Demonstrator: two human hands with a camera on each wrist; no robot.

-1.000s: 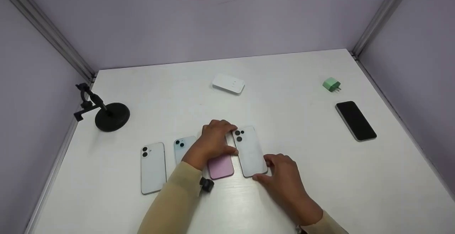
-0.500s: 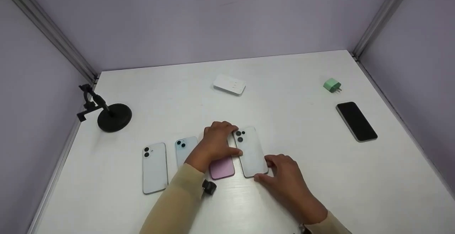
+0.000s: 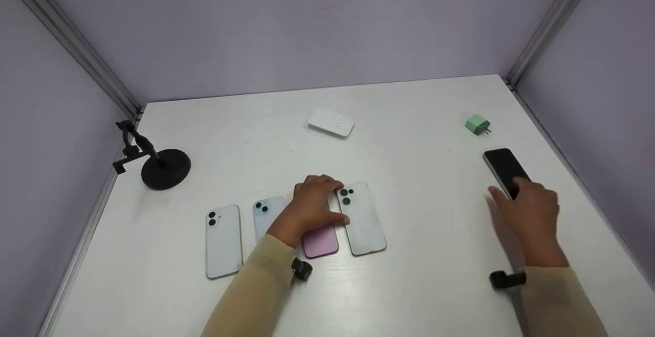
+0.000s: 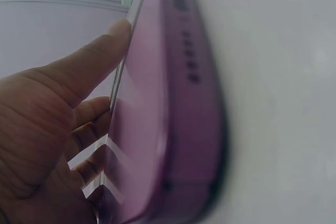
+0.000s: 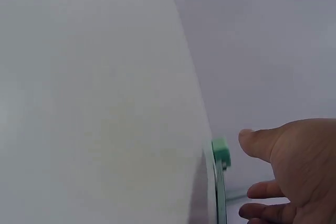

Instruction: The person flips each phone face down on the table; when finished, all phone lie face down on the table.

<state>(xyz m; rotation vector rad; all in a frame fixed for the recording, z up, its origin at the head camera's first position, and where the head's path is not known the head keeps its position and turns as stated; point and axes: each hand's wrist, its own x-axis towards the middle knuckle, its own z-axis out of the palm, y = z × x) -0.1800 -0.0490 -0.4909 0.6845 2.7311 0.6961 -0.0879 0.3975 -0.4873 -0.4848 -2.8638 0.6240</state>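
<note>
Bench (image 3: 409, 286), white: black round-based stand (image 3: 158, 165) at left; white power bank (image 3: 330, 122) at rear centre; green charger plug (image 3: 477, 124) at rear right.

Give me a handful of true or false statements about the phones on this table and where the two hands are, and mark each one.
1. The left hand rests on the pink phone. True.
2. The right hand is at the white phone with three lenses. False: it is over by the black phone, near the table's right edge.
3. The black phone lies screen up. True.
4. The green charger sits between the pink phone and the blue phone. False: it lies far back on the right, beyond the black phone.
5. The phone stand is on the left of the table. True.
6. The right hand's grip has lifted the black phone. False: the phone lies flat on the table.
</note>
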